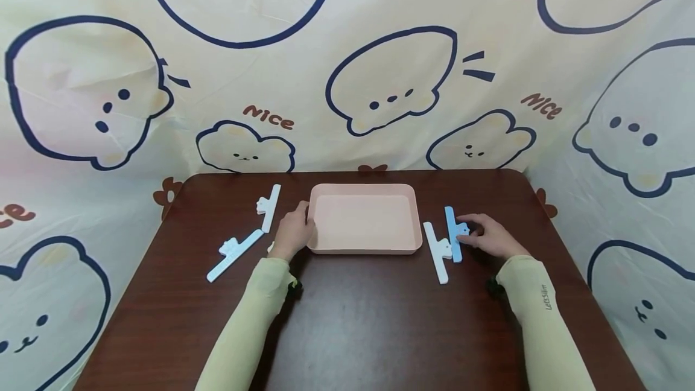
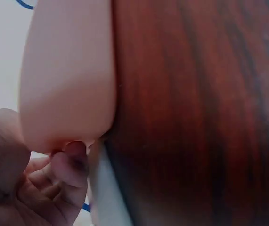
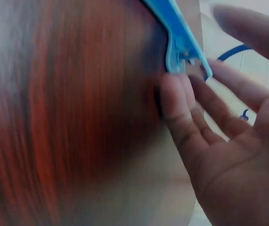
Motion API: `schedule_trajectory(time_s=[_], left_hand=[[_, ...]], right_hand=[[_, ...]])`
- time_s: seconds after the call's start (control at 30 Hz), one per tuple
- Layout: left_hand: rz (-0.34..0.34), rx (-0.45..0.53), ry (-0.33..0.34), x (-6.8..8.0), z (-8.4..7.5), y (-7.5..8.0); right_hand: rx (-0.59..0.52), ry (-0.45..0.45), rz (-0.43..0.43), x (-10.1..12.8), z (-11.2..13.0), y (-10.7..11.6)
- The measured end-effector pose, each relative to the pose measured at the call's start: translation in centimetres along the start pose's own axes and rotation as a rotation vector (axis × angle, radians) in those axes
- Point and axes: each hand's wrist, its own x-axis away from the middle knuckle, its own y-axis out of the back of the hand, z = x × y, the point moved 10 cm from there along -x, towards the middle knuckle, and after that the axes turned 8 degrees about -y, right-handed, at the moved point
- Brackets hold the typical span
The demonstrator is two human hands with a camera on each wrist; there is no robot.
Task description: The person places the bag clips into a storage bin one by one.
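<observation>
My left hand (image 1: 293,233) grips the left edge of a pale pink rectangular tray (image 1: 364,248); the left wrist view shows curled fingers (image 2: 70,167) against the tray's end wall. A pale strip (image 2: 107,188) lies beside that hand, mostly hidden. On the right, my right hand (image 1: 488,235) reaches a blue bag clip (image 1: 450,222) on the table. Its thumb touches one handle lobe of the clip (image 3: 176,42) in the right wrist view, while the forefinger stands spread away. A paler bag clip (image 1: 436,253) lies just left of the blue one.
Two light blue-white clips, one upper (image 1: 271,209) and one lower (image 1: 234,255), lie nearly end to end left of the tray. The dark brown table (image 1: 380,324) stretches toward me. A cartoon-printed cloth (image 1: 304,89) hangs behind and along both sides.
</observation>
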Motion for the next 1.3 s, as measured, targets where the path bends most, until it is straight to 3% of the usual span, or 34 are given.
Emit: schedule_trajectory(time_s=[0.27, 1.3], left_hand=[[0.01, -0.012, 0.015, -0.2, -0.1, -0.4], [0.032, -0.062, 0.03, -0.2, -0.6, -1.1]], right_hand=[[-0.008, 0.031, 0.04, -0.5, -0.1, 0.3], [0.017, -0.01, -0.026, -1.1, -0.5, 0.3]])
